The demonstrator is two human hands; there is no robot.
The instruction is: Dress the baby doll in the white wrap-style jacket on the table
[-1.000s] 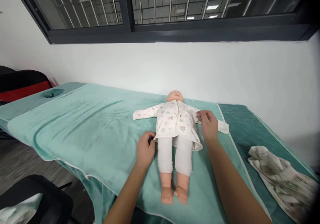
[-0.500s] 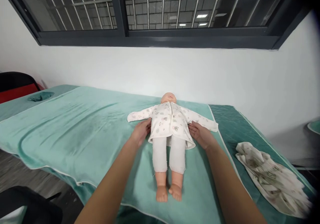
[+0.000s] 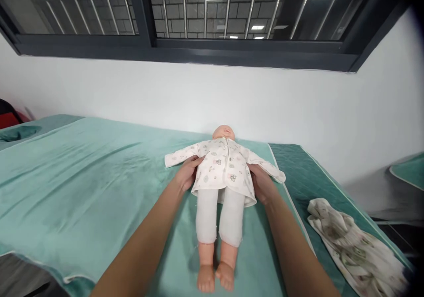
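A baby doll (image 3: 206, 217) lies on its back, head towards the wall, feet bare, with white cloth legs. It wears a white printed jacket (image 3: 220, 167), its sleeves stretched out to either side. My left hand (image 3: 190, 172) grips the doll's side at the left, thumb on top of the jacket and fingers tucked behind it. From the other side my right hand (image 3: 261, 183) holds the torso below the sleeve, its fingertips hidden under the jacket and body.
A light green cover (image 3: 99, 191) spreads over the bed, with a darker green cover (image 3: 291, 169) on the right. There lies a crumpled printed cloth (image 3: 354, 244). Behind the bed are a white wall (image 3: 185, 94) and a barred window (image 3: 232, 19).
Both hands have closed in on the doll's sides, with fingers slipping behind the torso. The doll's body sits slightly more tilted in view. The camera view has shifted a little.
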